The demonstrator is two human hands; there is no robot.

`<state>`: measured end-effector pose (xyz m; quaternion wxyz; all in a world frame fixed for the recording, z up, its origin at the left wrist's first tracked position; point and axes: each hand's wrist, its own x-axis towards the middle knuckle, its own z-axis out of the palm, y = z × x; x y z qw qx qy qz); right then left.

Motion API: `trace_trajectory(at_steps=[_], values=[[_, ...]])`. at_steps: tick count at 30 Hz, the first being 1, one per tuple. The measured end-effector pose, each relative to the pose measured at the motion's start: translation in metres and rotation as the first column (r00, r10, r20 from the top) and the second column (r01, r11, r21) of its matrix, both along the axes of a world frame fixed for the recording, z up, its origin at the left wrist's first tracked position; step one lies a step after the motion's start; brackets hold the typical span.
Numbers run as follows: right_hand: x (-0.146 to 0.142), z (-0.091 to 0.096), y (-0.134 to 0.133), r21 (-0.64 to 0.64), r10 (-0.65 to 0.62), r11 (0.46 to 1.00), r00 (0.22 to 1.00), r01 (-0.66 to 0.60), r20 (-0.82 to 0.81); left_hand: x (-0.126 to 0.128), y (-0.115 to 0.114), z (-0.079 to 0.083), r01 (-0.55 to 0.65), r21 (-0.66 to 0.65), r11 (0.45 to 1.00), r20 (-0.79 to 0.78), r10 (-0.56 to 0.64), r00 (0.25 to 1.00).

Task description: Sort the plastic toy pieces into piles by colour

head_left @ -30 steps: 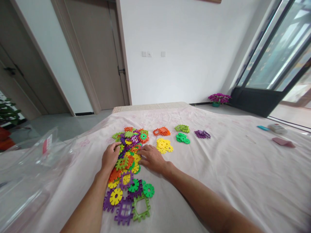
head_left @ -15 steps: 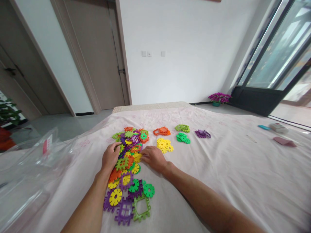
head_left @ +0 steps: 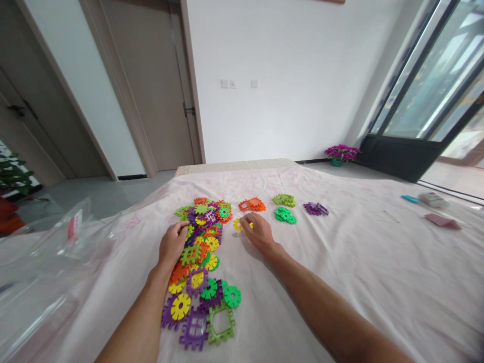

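Note:
A mixed pile of plastic building pieces (head_left: 191, 254) runs up the cloth in front of me, with notched discs and square frames in purple, yellow, orange and green. My left hand (head_left: 173, 242) rests against the pile's left edge, its fingers loosely bent and apart, holding nothing that I can see. To the right of the pile, my right hand (head_left: 257, 231) pinches a yellow notched disc (head_left: 237, 224) that sticks out left of the fingertips. This hand covers most of the group of yellow discs beneath it.
Sorted groups lie beyond my right hand: orange pieces (head_left: 252, 204), light green pieces (head_left: 284, 200), green discs (head_left: 285, 215) and purple pieces (head_left: 315, 208). A clear plastic bag (head_left: 71, 237) lies at the left. A pink folded item (head_left: 442, 221) is at the far right.
My right hand has moved right and away from me, from the pile's edge to the yellow group, carrying a yellow disc. My left hand has stayed in place.

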<state>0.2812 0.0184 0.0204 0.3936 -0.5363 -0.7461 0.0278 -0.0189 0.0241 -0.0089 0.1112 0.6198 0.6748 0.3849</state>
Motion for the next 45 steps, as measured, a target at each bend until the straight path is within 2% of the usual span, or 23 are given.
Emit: trace_trajectory(at_steps=[5, 8, 10, 14, 18, 20, 27, 45], values=[[0.019, -0.001, 0.010, -0.017, -0.151, 0.988, 0.984, 0.153, 0.100, 0.000, 0.000, 0.000, -0.001, -0.007, 1.000, 0.001, 0.001, 1.000], [0.024, -0.003, 0.014, -0.019, -0.208, 0.977, 0.975, 0.210, 0.081, 0.000, -0.001, 0.002, 0.002, -0.012, 1.000, 0.003, -0.002, 1.000], [0.023, -0.003, 0.013, 0.015, -0.163, 0.987, 0.986, 0.163, 0.043, 0.000, -0.001, 0.002, 0.002, -0.010, 1.000, 0.004, -0.002, 1.000], [0.010, 0.002, 0.001, 0.096, 0.046, 0.994, 0.998, -0.049, 0.034, 0.000, 0.000, 0.001, 0.003, -0.005, 1.000, 0.003, -0.003, 1.000], [-0.006, 0.003, -0.011, 0.054, 0.240, 0.967, 0.958, -0.250, 0.156, 0.000, 0.000, 0.000, 0.001, -0.013, 1.000, 0.005, -0.001, 1.000], [-0.010, 0.001, -0.013, 0.020, 0.297, 0.951, 0.932, -0.308, 0.205, 0.001, -0.001, 0.001, 0.001, -0.010, 1.000, 0.005, -0.001, 1.000], [-0.013, -0.004, -0.014, -0.073, 0.344, 0.938, 0.875, -0.340, 0.341, 0.001, -0.001, 0.002, -0.002, -0.009, 1.000, 0.005, 0.002, 1.000], [-0.014, -0.003, -0.014, -0.084, 0.348, 0.937, 0.885, -0.339, 0.311, 0.000, -0.001, -0.001, 0.003, 0.004, 1.000, -0.015, -0.003, 1.000]])
